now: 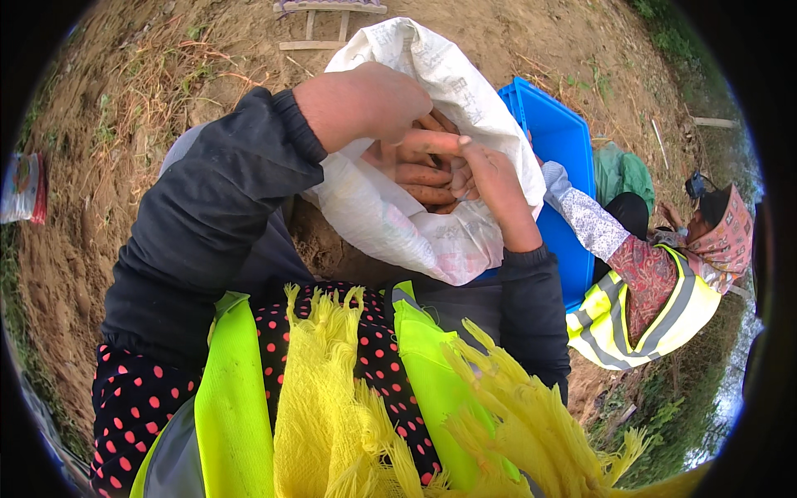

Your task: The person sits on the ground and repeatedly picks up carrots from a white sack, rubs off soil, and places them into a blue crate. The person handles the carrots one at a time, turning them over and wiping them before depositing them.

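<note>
A white woven sack stands with its mouth rolled wide, and several long orange-brown roots that look like carrots lie inside it. Over the far left rim my left hand is bent down into the mouth; most of its fingers are hidden. My right hand reaches in from the right, its thumb pressed against the end of an orange carrot lying crosswise above the others. The carrot's other end is close to my left hand, but whether that hand touches it cannot be made out.
Right of the sack stands a blue plastic crate, with a person in a reflective vest reaching toward it. A green bag lies beyond. A small wooden stool is at the far edge, on bare soil with dry stalks.
</note>
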`<state>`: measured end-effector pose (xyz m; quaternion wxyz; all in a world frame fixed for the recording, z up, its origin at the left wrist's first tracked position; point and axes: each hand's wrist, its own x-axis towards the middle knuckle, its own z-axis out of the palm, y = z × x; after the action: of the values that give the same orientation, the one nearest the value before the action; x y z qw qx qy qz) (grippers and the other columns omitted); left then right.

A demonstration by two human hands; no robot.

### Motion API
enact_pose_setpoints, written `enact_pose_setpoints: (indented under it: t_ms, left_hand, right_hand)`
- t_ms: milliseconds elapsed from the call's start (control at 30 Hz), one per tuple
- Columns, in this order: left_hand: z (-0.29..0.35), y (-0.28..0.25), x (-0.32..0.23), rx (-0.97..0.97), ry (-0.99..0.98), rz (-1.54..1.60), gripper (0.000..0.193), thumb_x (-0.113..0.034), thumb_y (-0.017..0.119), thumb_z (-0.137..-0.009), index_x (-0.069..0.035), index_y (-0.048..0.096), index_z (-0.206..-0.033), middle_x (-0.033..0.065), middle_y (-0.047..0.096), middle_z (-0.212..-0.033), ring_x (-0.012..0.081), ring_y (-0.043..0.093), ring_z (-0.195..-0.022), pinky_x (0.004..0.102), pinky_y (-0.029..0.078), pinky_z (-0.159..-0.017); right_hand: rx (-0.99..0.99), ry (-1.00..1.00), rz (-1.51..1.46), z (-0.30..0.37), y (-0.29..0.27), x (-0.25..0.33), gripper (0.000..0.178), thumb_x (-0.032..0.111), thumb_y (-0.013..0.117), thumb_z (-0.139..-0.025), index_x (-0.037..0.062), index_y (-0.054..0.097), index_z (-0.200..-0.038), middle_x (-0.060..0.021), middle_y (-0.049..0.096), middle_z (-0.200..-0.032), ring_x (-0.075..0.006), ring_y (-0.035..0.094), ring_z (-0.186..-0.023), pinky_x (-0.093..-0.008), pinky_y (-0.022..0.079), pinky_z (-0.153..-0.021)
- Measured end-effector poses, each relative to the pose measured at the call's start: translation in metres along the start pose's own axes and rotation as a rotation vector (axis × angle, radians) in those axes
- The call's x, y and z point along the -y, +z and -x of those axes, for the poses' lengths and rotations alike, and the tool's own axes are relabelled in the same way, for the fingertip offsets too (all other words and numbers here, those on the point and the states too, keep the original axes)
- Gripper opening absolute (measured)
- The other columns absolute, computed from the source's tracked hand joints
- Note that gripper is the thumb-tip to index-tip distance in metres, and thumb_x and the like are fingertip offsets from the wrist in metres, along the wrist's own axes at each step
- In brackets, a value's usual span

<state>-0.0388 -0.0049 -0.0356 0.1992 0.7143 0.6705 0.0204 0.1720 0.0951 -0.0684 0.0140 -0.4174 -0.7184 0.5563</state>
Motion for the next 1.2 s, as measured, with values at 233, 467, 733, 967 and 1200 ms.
enact_pose_setpoints:
  t_ms: [233,467,733,967,1200]
  left_hand:
    - [-0.005,0.003,0.011,-0.035,0.043,0.067,0.023,-0.014,0.070,-0.078,-0.004,0.073,-0.099,0.0137,0.072,-0.089,0.0321,0.069,-0.087,0.0418,0.053,-0.075]
    - [-0.011,-0.003,0.018,-0.086,0.172,0.405,0.026,-0.018,0.069,-0.082,0.003,0.071,-0.097,0.0171,0.071,-0.084,0.0271,0.070,-0.080,0.0381,0.052,-0.072]
    - [-0.014,-0.018,0.023,-0.075,0.158,0.708,0.031,-0.025,0.066,-0.098,0.001,0.068,-0.114,0.0042,0.070,-0.088,0.0106,0.063,-0.071,0.0257,0.052,-0.065]
    - [-0.007,-0.023,0.017,0.012,0.144,0.850,0.031,-0.028,0.063,-0.100,0.000,0.067,-0.112,-0.0020,0.066,-0.089,0.0059,0.058,-0.081,0.0243,0.048,-0.071]
    - [-0.016,-0.015,0.023,-0.032,0.239,0.820,0.030,-0.028,0.060,-0.102,0.000,0.066,-0.112,-0.0018,0.066,-0.095,0.0057,0.057,-0.088,0.0248,0.049,-0.077]
  right_hand:
    - [0.024,0.033,-0.054,0.014,-0.009,0.002,0.060,0.053,0.041,-0.103,0.0003,0.066,-0.090,-0.0054,0.062,-0.065,-0.0123,0.058,-0.058,-0.0241,0.042,-0.055]
    - [0.076,0.086,-0.182,0.024,-0.021,-0.004,0.062,0.054,0.036,-0.104,-0.0005,0.064,-0.100,-0.0070,0.065,-0.075,-0.0146,0.062,-0.068,-0.0259,0.045,-0.064]
    - [-0.045,-0.118,-0.094,0.026,-0.018,-0.007,0.051,0.040,0.053,-0.102,-0.0030,0.060,-0.129,-0.0066,0.069,-0.100,-0.0121,0.063,-0.092,-0.0253,0.047,-0.081]
    - [-0.091,-0.304,-0.303,0.038,-0.019,0.002,0.033,0.020,0.063,-0.098,-0.0035,0.066,-0.120,-0.0071,0.069,-0.110,-0.0117,0.062,-0.101,-0.0261,0.047,-0.093]
    - [-0.104,-0.287,-0.335,0.030,-0.019,0.002,0.028,0.019,0.069,-0.093,-0.0022,0.069,-0.111,-0.0037,0.069,-0.103,-0.0083,0.061,-0.096,-0.0239,0.048,-0.086]
